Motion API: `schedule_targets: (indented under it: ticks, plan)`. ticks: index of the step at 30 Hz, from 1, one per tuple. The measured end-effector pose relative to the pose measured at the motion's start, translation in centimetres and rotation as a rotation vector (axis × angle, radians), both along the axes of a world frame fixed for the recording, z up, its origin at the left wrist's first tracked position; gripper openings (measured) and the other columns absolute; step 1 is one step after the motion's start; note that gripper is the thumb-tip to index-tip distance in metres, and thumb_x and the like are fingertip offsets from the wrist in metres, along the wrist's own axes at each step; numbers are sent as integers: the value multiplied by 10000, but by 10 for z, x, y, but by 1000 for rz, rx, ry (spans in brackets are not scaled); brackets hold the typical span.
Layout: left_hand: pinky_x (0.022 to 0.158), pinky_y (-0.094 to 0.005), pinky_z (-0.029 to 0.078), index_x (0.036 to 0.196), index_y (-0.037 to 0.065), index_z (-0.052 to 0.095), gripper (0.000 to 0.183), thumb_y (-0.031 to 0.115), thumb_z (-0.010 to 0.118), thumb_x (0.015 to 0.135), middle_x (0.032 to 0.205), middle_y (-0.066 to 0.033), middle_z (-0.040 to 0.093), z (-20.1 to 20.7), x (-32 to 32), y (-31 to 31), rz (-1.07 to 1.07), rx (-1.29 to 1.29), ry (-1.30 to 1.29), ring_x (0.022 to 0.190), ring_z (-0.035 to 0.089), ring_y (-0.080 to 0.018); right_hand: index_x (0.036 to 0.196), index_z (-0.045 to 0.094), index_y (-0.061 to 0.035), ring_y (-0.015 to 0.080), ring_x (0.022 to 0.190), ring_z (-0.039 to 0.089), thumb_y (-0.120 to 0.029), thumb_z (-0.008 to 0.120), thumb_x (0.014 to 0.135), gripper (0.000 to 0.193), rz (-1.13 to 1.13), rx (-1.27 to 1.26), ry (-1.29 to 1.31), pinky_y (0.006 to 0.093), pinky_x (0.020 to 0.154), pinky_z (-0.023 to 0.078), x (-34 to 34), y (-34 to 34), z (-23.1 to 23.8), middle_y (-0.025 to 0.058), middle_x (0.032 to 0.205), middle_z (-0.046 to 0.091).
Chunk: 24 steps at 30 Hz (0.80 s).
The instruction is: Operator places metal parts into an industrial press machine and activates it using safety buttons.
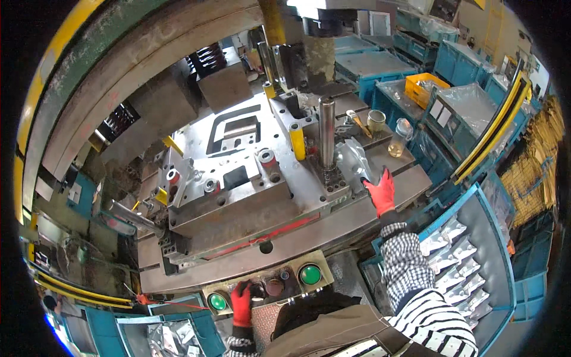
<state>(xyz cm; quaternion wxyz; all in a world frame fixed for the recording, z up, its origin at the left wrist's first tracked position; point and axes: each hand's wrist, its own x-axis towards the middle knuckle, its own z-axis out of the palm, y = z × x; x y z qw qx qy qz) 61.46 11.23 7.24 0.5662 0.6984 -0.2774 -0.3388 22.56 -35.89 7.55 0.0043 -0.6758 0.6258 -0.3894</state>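
Note:
My right hand point(382, 193), in a red glove, reaches to the right side of the press bed. Its thumb and forefinger are spread apart at the near end of a shiny formed sheet-metal part point(353, 157). That part lies beside an upright steel guide post point(326, 128); whether the fingertips touch it is hard to tell. My left hand point(241, 306), also red-gloved, rests over the control box point(270, 297) with fingers loosely apart and nothing visible in them. It is just right of the left green button point(217, 301); another green button point(310, 274) sits at the box's right end.
A steel die point(229, 208) with guide posts fills the press bed. Behind the part stand a tin can point(376, 121), a brush point(358, 124) and a clear jar point(401, 137). A blue bin point(504, 262) of metal parts is at my right, another point(128, 333) at lower left.

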Motion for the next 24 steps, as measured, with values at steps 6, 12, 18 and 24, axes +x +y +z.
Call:
schedule_targets:
  ticks: [6,12,18,24]
  plan:
    - [761,-309,572,1150,-46,690,185,30,623,995,974,-101,743,-78,91,124,398,-5,-28,836,696,-172,1240,629,2,465,1149,642,-413,832,823,622,59,389,-139,508,952,518,5,-59,-55,287,1198,687]
    - [731,-297,545,1102,-33,680,126,20,621,1004,958,-75,720,-62,124,180,562,-30,-76,808,644,-141,1234,660,12,439,1132,672,-362,822,838,568,60,289,-187,482,953,533,21,-80,-68,269,1185,714]
    - [1053,-366,452,1355,-31,546,404,101,671,995,1300,-151,627,-87,144,157,715,21,-281,1198,581,-248,1206,690,11,278,1023,704,-196,756,861,407,194,254,-721,412,893,541,-43,-130,-53,156,1136,749]
    - [1223,-426,336,1574,-79,318,830,281,748,963,1576,-275,424,-111,153,175,803,355,-461,1472,410,-376,1342,617,-20,293,1150,614,-131,731,841,526,300,30,-200,440,1052,471,-102,16,-58,122,1214,687]
